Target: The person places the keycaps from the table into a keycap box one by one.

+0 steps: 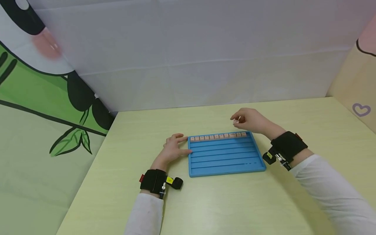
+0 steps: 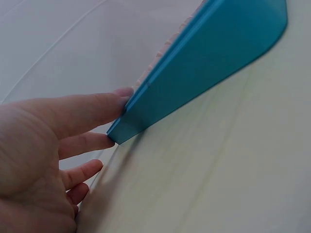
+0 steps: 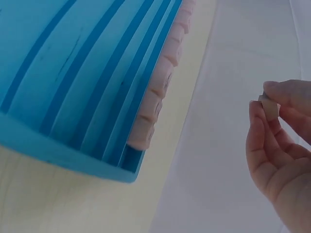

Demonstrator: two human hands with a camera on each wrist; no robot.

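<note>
A blue stepped tray (image 1: 223, 156) lies on the table, its ridges running from side to side. Pale pink keycaps (image 1: 210, 137) with dark marks fill most of its back row, one of them wider than its neighbours. My left hand (image 1: 171, 148) is at the tray's back left corner, its thumb on the left rim and other fingers spread behind. Between thumb and fingertips, my right hand (image 1: 251, 120) pinches a single small keycap (image 3: 269, 108), raised beyond the back right corner. Its marked face is not readable.
Pale wood-patterned table (image 1: 235, 202) surrounds the tray. Behind it rises a white cloth wall (image 1: 199, 85); a printed green panel (image 1: 38, 94) stands at left, and a beige panel (image 1: 356, 88) at right. Each wrist wears a black strap (image 1: 289, 147) with a small camera.
</note>
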